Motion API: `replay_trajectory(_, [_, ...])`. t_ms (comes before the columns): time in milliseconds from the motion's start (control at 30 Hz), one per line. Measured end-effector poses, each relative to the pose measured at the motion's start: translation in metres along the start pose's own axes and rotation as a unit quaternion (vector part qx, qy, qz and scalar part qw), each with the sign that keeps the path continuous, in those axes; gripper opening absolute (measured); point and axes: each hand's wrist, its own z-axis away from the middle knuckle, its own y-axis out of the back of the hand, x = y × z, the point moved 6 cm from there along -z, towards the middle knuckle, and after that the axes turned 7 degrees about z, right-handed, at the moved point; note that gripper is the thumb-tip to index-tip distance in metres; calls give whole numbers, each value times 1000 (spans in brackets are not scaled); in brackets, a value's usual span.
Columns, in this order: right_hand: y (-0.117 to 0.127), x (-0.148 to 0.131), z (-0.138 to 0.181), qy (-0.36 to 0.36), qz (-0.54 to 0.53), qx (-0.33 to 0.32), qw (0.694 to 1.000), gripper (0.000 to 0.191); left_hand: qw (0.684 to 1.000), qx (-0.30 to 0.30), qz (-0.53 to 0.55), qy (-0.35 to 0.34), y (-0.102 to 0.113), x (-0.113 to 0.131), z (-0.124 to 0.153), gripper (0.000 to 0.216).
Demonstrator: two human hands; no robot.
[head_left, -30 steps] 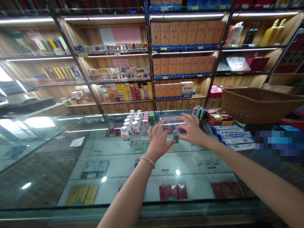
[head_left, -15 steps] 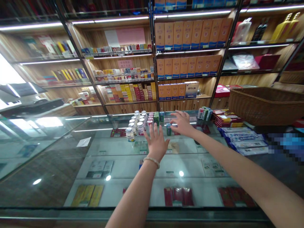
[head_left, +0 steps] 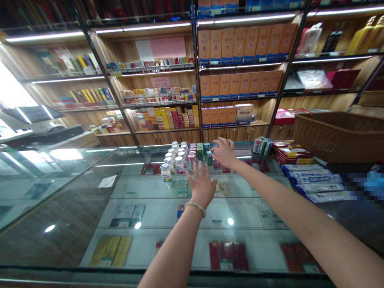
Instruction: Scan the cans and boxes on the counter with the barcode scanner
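Fingers spread, my left hand hovers palm down over the glass counter, holding nothing. A beaded bracelet is round its wrist. My right hand is open and slightly curled beside a small blue-green canister; its fingertips are at the canister's right side, and I cannot tell whether they touch. Left of it stand rows of green canisters, pink canisters and clear jars with silvery lids. Another blue canister is behind the nearer one.
On the right lie small green-and-white boxes, red-and-yellow packets, blue-and-white packets and a wicker basket. A white paper is on the left. Flat packs show under the glass. Shelves with orange boxes line the back.
My right hand has moved left, and the nearer blue-green canister has shifted left and back, closer to the green row. My left hand stays spread, slightly lower in view. The view has shifted slightly.
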Motion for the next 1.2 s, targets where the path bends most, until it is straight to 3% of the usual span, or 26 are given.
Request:
replay_trajectory(567, [-13,-8,-21,-31,15,59,998,26,1000,-17,11,3,-4,1,-1,70])
replay_trajectory(967, [-34,-4,4,-105,-3,68,992,46,1000,-8,13,9,-5,0,-1,68])
replay_trajectory(1200, [-45,-7,7,-89,-3,54,995,52,1000,-12,17,11,-7,-1,0,67])
